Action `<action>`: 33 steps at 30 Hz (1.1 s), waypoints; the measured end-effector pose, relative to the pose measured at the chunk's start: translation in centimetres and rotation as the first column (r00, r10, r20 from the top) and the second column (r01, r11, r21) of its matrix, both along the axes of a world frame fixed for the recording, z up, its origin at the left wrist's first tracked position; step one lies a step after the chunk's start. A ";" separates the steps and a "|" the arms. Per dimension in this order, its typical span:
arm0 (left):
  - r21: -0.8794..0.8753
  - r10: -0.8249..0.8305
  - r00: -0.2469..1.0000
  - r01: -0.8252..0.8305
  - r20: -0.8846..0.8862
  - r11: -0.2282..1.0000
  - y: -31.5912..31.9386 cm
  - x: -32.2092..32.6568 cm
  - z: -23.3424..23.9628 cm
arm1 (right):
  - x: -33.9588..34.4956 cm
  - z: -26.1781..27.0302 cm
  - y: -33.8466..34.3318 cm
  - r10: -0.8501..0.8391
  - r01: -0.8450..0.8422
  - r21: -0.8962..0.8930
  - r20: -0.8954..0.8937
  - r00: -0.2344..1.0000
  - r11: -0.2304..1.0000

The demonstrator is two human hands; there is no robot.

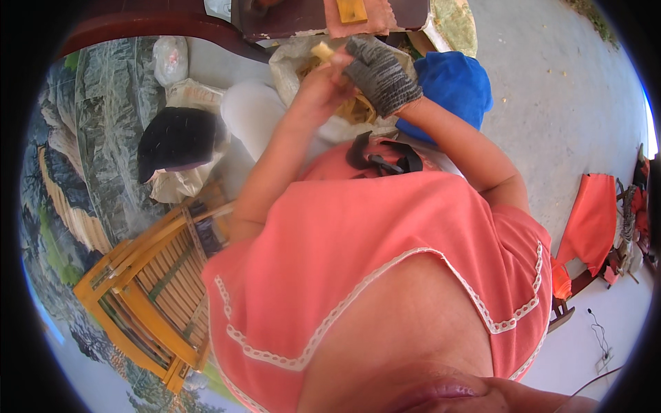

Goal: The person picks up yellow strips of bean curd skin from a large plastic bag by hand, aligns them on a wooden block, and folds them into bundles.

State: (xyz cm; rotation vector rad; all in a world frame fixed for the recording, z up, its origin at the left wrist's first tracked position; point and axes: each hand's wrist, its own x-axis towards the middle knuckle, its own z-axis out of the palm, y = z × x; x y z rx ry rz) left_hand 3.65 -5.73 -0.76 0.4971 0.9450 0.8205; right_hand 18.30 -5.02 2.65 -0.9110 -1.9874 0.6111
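Note:
My left hand [326, 85], bare, and my right hand [379, 77], in a grey fingerless knit glove, meet in front of me. A pale yellow piece [323, 51], perhaps a corn cob, sticks out past the fingers at their upper left. Both hands close around its lower part, which they hide, along with some of the fingertips. Directly below them is an open white woven sack [286, 62]. Yellowish-brown pieces [356, 111] show inside, too covered to name exactly.
A dark red table [289, 23] bears a pink cloth [334, 23] and a yellow wooden block [352, 10]. Blue cloth [454, 93] lies right of the sack. To the left are a dark cloth item [178, 137], a clear plastic bag [170, 59] and a slatted wooden folding chair [165, 279].

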 end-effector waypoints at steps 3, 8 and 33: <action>0.165 -0.096 0.972 0.132 -0.214 0.977 0.1 0.6 -0.6 | -0.2 -0.3 1.0 -0.072 0.066 0.039 0.153 0.986 0.997; 0.669 0.535 0.408 0.533 -0.739 0.518 -0.4 0.7 2.8 | -0.1 -2.1 2.0 -0.161 0.157 -0.076 -0.044 0.986 0.985; 0.699 0.259 0.903 0.061 -0.344 0.712 1.1 0.7 7.4 | 2.0 5.7 1.0 -0.070 0.094 -0.128 0.179 0.981 0.987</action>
